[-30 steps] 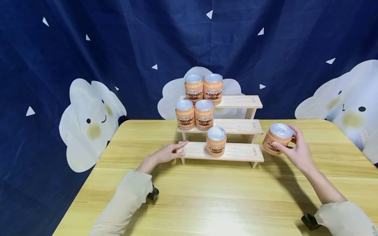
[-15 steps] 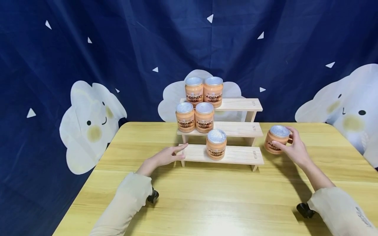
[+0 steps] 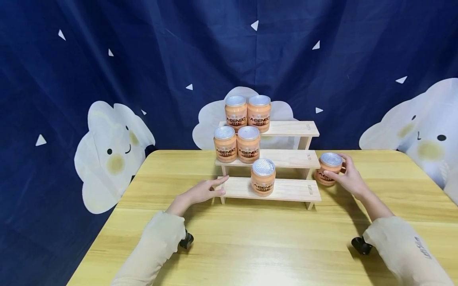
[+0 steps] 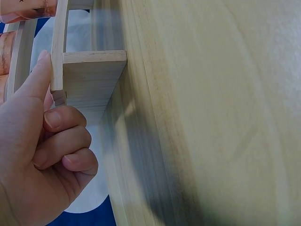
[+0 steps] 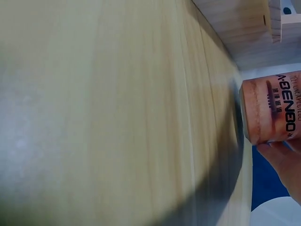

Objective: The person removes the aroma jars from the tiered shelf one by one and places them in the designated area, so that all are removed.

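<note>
A three-step wooden display stand [image 3: 293, 191] carries several orange jars with silvery lids. My left hand [image 3: 200, 191] holds the left end of its lowest board, with the thumb on one face and curled fingers at the other [image 4: 66, 136]. My right hand [image 3: 348, 178] grips another such jar [image 3: 325, 176] around its side, thumb in front. That jar is just right of the stand's middle step, slightly tilted. In the right wrist view its printed label [image 5: 282, 106] faces the camera, its base close to the table. One jar [image 3: 262, 182] stands on the lowest step.
Two jars [image 3: 224, 147] stand side by side at the left of the middle step, and two more [image 3: 259, 115] on the top step. The wooden table [image 3: 250, 238] reaches back to a dark blue curtain [image 3: 171, 51] with white clouds.
My right hand has carried its jar left and lower, closer to the stand's right end. My left hand stays at the lowest board. The head view has tipped slightly upward.
</note>
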`<action>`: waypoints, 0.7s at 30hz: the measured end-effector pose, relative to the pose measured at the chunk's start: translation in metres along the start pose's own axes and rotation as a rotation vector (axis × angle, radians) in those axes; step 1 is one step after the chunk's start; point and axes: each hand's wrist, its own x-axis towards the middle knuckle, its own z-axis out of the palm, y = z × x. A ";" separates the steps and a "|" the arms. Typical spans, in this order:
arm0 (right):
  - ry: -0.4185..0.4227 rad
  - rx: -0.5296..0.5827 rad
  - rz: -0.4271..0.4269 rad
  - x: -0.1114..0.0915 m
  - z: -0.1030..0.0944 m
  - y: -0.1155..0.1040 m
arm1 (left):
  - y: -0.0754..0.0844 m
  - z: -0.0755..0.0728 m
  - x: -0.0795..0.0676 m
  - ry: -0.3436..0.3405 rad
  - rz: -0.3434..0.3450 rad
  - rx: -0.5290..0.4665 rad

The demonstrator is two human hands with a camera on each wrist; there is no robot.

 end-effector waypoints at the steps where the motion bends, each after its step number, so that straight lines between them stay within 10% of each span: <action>1: -0.004 0.007 -0.001 0.001 0.001 0.001 | 0.000 0.000 0.000 -0.001 -0.001 -0.002; 21: -0.083 0.064 -0.052 0.008 -0.005 0.007 | -0.004 0.004 0.000 0.023 0.019 -0.056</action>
